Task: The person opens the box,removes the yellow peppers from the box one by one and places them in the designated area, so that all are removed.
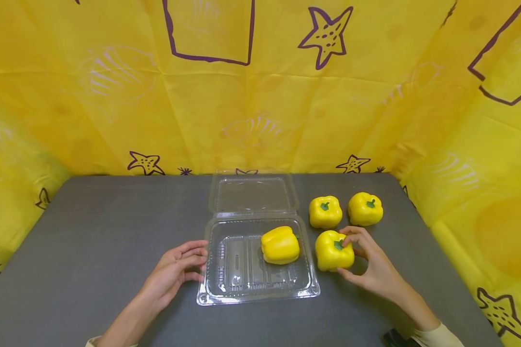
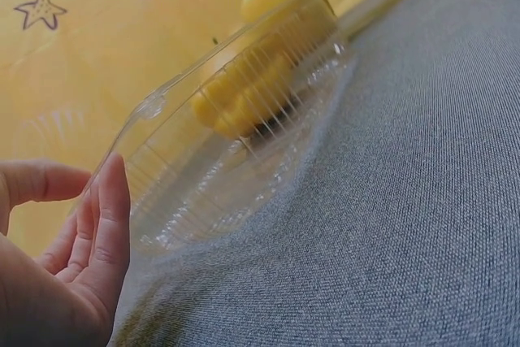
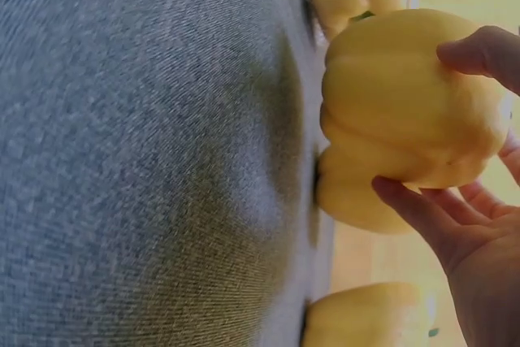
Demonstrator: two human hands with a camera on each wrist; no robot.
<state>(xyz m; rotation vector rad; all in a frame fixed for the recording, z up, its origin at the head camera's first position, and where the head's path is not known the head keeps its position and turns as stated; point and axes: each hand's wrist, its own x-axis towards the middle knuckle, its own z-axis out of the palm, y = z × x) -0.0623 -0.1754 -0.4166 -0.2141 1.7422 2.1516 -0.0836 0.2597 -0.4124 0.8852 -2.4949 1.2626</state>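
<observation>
My right hand (image 1: 372, 268) grips a yellow bell pepper (image 1: 330, 253) from its right side, thumb and fingers spread around it, just right of a clear plastic clamshell container (image 1: 260, 295). In the right wrist view, fingertips press on two sides of this pepper (image 3: 398, 103). At the container's left edge, my left hand (image 1: 175, 270) pinches the rim; the left wrist view shows thumb and fingers (image 2: 110, 217) on either side of the plastic wall. The container's lid (image 1: 253, 195) lies folded back. Another yellow bell pepper (image 1: 280, 246) lies on its side in the container's right half.
Two more yellow bell peppers stand behind the gripped one, a nearer-left one (image 1: 325, 218) and a right one (image 1: 365, 215). Everything sits on a grey cloth-covered table (image 1: 100, 231). Yellow patterned fabric (image 1: 260, 106) rises at the back and both sides.
</observation>
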